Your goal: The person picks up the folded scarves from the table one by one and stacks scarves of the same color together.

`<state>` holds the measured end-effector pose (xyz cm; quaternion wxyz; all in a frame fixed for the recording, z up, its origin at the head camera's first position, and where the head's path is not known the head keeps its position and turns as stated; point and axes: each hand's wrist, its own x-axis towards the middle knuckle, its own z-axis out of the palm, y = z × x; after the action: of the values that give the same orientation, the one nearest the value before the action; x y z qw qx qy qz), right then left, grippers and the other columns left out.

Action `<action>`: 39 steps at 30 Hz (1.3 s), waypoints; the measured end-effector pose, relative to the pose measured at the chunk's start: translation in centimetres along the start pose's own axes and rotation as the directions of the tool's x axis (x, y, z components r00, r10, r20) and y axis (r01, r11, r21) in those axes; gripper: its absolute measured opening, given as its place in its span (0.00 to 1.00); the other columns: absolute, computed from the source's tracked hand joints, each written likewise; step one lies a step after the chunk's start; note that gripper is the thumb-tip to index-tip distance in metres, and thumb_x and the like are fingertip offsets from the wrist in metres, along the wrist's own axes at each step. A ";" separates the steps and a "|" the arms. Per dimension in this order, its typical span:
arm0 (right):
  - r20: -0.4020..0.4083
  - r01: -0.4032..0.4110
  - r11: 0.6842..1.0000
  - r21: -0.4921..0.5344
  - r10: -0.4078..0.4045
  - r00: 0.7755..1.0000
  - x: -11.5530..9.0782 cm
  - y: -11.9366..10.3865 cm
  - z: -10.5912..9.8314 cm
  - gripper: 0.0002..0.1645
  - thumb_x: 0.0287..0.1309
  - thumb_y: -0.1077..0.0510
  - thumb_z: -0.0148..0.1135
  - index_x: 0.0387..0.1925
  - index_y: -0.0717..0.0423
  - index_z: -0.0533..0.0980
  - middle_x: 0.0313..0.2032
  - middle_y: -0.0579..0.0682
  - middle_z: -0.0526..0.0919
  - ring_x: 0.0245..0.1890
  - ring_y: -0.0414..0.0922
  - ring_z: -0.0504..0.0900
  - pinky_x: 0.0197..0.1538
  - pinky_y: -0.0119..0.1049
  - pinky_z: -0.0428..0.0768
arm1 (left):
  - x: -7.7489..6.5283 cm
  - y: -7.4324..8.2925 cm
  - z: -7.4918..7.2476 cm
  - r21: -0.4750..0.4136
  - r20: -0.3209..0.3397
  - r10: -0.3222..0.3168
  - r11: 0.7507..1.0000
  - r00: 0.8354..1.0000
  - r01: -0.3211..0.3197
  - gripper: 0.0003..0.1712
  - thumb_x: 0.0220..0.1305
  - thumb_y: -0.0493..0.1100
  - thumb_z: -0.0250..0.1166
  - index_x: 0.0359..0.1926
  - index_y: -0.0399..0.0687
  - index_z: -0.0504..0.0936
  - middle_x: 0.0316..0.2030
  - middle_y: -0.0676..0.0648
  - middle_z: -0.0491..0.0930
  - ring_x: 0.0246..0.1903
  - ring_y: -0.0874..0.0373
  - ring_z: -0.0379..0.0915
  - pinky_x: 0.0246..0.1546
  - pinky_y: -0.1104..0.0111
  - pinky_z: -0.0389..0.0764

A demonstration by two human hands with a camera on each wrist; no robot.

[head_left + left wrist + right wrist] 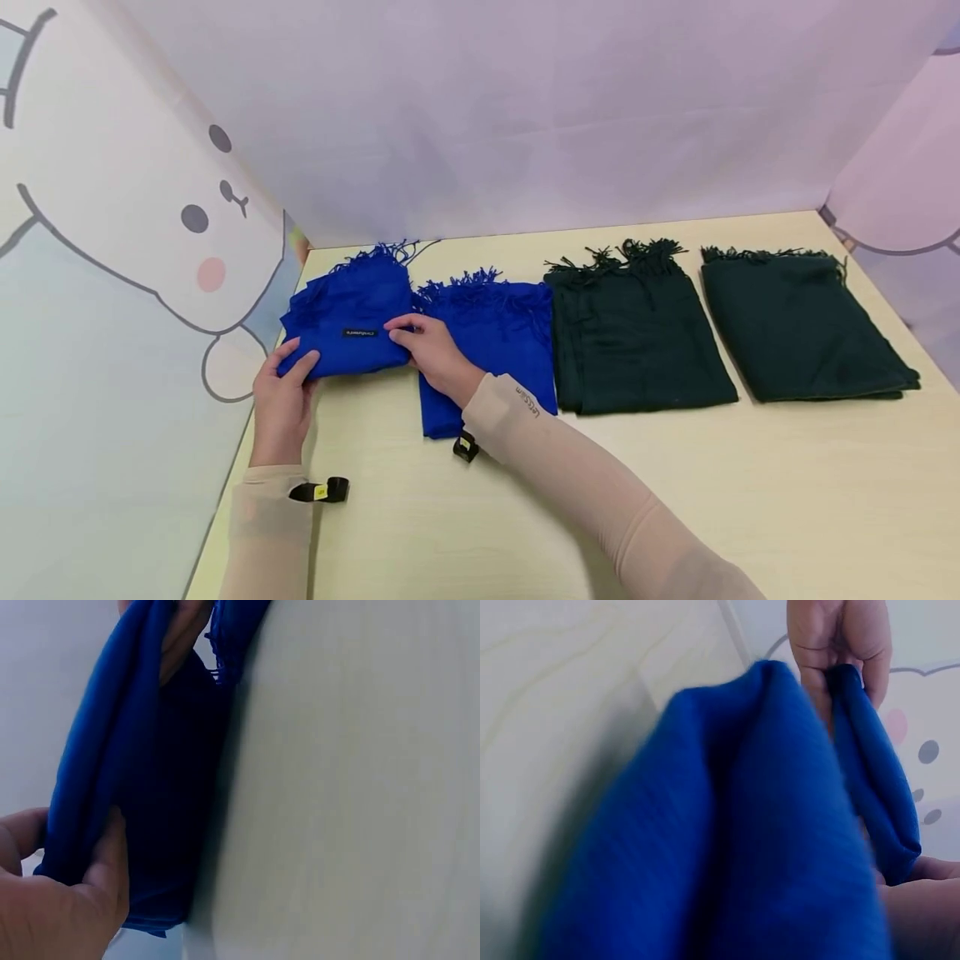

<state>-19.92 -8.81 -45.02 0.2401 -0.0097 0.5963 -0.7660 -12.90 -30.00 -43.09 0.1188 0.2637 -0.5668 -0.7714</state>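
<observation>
A folded blue scarf (341, 308) with tangled fringe at its far end and a small dark label (360, 333) lies at the left of the table. My left hand (283, 392) pinches its near left corner, thumb on top. At the near right corner, my right hand (438, 354) grips the edge between thumb and fingers. In the left wrist view, the near fold of the scarf (112, 742) is lifted off the table between both hands. A second folded blue scarf (487, 333) lies partly under my right forearm; its folded edge (720, 825) fills the right wrist view.
Two folded dark green scarves (637, 342) (810, 325) lie to the right in the same row, fringes toward the back wall (540, 125). A printed side wall (112, 333) stands close on the left. Pale wood tabletop (450, 533) shows in front of the row.
</observation>
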 end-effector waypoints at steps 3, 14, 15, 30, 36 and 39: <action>0.011 0.051 0.997 -0.062 -0.050 0.999 -0.4 -0.5 0.0 0.08 0.68 0.56 0.61 0.41 0.43 0.85 0.37 0.47 0.75 0.20 0.42 0.61 0.31 0.40 0.69 | -0.6 0.3 0.4 -0.018 0.002 0.073 0.997 0.997 -0.073 0.30 0.63 0.34 0.68 0.65 0.44 0.72 0.73 0.47 0.56 0.63 0.54 0.65 0.40 0.76 0.82; 0.055 0.183 0.967 -0.176 -0.176 0.983 -1.9 -2.0 -0.2 0.08 0.69 0.52 0.61 0.43 0.37 0.84 0.21 0.46 0.69 0.18 0.45 0.63 0.29 0.44 0.70 | -2.7 2.0 0.5 0.268 0.176 0.239 0.922 0.955 -0.280 0.31 0.70 0.40 0.63 0.71 0.64 0.70 0.75 0.54 0.56 0.72 0.54 0.55 0.49 0.80 0.77; 0.052 0.185 0.967 -0.176 -0.179 0.982 -2.0 -2.1 -0.2 0.08 0.69 0.52 0.61 0.43 0.37 0.84 0.21 0.46 0.68 0.18 0.45 0.63 0.28 0.43 0.70 | -2.8 2.2 0.5 0.296 0.185 0.238 0.912 0.954 -0.285 0.28 0.70 0.42 0.63 0.69 0.62 0.72 0.74 0.53 0.58 0.72 0.54 0.56 0.49 0.81 0.77; 0.077 0.338 0.927 -0.164 -0.330 0.941 -2.7 -3.9 -1.1 0.11 0.70 0.51 0.60 0.49 0.37 0.83 0.41 0.44 0.79 0.27 0.46 0.63 0.31 0.38 0.65 | -4.1 3.5 1.5 0.244 0.132 0.305 0.912 0.943 -0.329 0.23 0.63 0.44 0.70 0.60 0.52 0.82 0.67 0.49 0.71 0.71 0.58 0.59 0.61 0.77 0.70; 0.126 0.403 0.904 -0.142 -0.388 0.913 -3.1 -5.0 -1.6 0.15 0.70 0.50 0.58 0.54 0.41 0.82 0.35 0.45 0.76 0.27 0.46 0.61 0.31 0.37 0.64 | -4.8 4.4 2.3 0.252 0.114 0.363 0.890 0.925 -0.381 0.23 0.62 0.44 0.71 0.59 0.54 0.83 0.66 0.51 0.74 0.70 0.59 0.60 0.63 0.78 0.68; 0.135 0.429 0.894 -0.131 -0.412 0.901 -3.5 -5.7 -1.7 0.16 0.71 0.50 0.57 0.56 0.44 0.81 0.35 0.45 0.76 0.28 0.45 0.64 0.33 0.36 0.65 | -5.2 4.7 2.7 0.214 0.115 0.392 0.887 0.913 -0.408 0.22 0.62 0.43 0.72 0.58 0.52 0.83 0.65 0.50 0.74 0.70 0.59 0.60 0.63 0.77 0.68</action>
<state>-19.37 -4.90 -39.28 0.0977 -0.1971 0.6253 -0.7488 -10.60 -26.88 -36.64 0.2241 0.1267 -0.6992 -0.6670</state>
